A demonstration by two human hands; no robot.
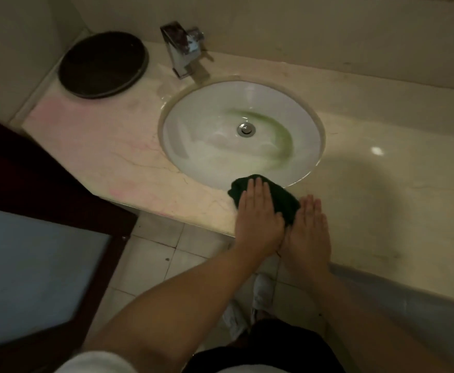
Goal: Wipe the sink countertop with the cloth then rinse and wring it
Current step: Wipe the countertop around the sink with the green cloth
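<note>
A dark green cloth [287,201] lies bunched on the beige marble countertop [107,157], at its front edge just below the white round sink [193,135]. My left hand [258,219] presses flat on the cloth's left part, fingers straight and together. Beside it, my right hand [310,227] lies flat on the countertop with its fingers extended, touching the cloth's right edge and holding nothing. A chrome faucet [182,49] stands behind the sink; no water is visibly running. A green streak [282,138] curves around the drain [246,129].
A round black tray [103,64] sits at the counter's back left corner. Pinkish stains mark the counter's left side. A dark wooden door with a frosted pane [45,265] stands at the left. The tiled floor and my white shoes [260,292] show below the counter edge.
</note>
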